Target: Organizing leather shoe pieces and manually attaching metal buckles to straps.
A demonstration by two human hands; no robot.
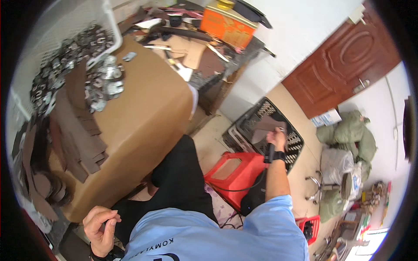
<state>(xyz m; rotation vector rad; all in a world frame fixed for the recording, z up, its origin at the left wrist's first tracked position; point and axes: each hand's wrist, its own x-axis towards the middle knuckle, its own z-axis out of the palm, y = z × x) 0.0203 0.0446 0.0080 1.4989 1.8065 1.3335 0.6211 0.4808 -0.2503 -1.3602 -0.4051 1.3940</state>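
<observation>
Brown pieces (pixel 266 125), right hand (pixel 277 138) outstretched to them

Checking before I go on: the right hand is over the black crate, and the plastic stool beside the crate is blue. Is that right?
Not quite: in the head view the plastic stool is red. The right hand is over the black crate, as you say.

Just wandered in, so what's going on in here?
A person in a blue shirt is reaching out with the right hand, which is at a brown piece over a black crate. The left hand is down by the lap; whether it holds anything is hard to tell. Brown strips and a pile of small metal parts lie on the brown table.
</observation>
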